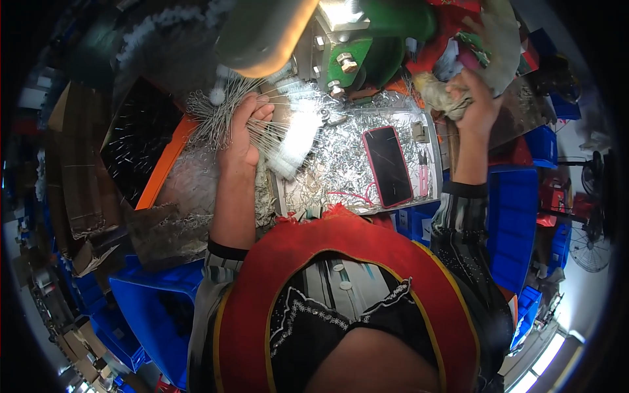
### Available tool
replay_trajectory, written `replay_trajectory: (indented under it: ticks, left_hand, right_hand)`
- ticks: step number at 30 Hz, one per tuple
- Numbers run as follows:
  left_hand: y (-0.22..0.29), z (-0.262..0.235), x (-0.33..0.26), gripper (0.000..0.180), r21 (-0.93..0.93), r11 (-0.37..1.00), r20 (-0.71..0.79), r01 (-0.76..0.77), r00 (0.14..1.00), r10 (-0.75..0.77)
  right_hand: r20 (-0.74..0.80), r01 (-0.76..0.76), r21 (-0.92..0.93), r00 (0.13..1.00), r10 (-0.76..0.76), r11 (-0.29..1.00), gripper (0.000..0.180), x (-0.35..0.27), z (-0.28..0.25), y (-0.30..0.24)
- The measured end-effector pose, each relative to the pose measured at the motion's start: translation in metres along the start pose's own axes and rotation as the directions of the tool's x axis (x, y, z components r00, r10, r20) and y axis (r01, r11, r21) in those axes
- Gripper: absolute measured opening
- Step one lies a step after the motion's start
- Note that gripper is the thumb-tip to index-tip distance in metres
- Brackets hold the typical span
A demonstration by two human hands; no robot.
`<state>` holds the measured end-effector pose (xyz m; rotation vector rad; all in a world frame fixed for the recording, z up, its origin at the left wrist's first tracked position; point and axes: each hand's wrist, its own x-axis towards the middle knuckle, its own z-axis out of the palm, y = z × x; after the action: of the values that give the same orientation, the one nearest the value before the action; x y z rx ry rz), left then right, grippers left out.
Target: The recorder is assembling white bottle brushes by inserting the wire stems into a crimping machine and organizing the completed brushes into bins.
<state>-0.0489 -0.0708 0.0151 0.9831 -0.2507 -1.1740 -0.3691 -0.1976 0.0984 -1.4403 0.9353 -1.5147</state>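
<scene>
At the left of the worktop, my left hand (245, 131) is closed around a loose bundle of thin metal wires (211, 119). The wires fan out on both sides of the fingers. To the right, beyond the metal tray, my right hand (477, 108) is closed on a crumpled off-white cloth (443, 95); whether it is a rag or a glove I cannot tell. A green machine (357, 62) with large bolts stands between the hands at the far side. Under it, short shiny wire clippings (337, 154) cover the tray (280, 196).
A phone with a red edge (391, 167) lies on the clippings, beside pink-handled pliers (422, 175). An orange-edged black bin (147, 141) holds thin bright pieces at the left. Blue bins (511, 223) stand right and near left. A rounded lamp-like housing (265, 36) overhangs the worktop.
</scene>
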Motion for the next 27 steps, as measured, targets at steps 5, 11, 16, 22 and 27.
replay_trajectory:
  ticks: [5, 11, 16, 22, 27]
  left_hand:
    - [0.001, -0.001, 0.003, 0.018, -0.073, 0.997, -0.012, 0.026, 1.0, -0.027]
    - [-0.001, -0.005, -0.002, 0.019, -0.135, 0.991, -0.056, -0.014, 0.998, 0.006]
    - [-0.001, -0.001, -0.001, 0.019, -0.153, 0.988, -0.073, -0.018, 0.997, 0.007]
    - [0.0, 0.003, -0.004, 0.019, -0.149, 0.988, -0.101, -0.039, 0.995, 0.024]
    - [0.0, 0.001, -0.004, 0.019, -0.151, 0.987, -0.109, -0.05, 0.993, 0.034]
  right_hand:
    - [-0.014, 0.099, 0.104, 0.995, -0.099, 0.99, 0.01, 0.001, -0.008, 0.042]
    - [-0.091, -0.243, 0.023, 0.966, 0.244, 0.97, 0.013, 0.013, 0.003, -0.024]
    - [-0.072, -0.19, 0.104, 0.978, 0.198, 0.976, 0.009, 0.008, 0.003, -0.017]
    - [-0.123, -0.207, 0.106, 0.968, 0.219, 0.973, 0.01, 0.005, 0.007, -0.015]
    - [-0.01, -0.294, 0.048, 0.955, 0.295, 0.954, 0.009, 0.015, -0.002, -0.023]
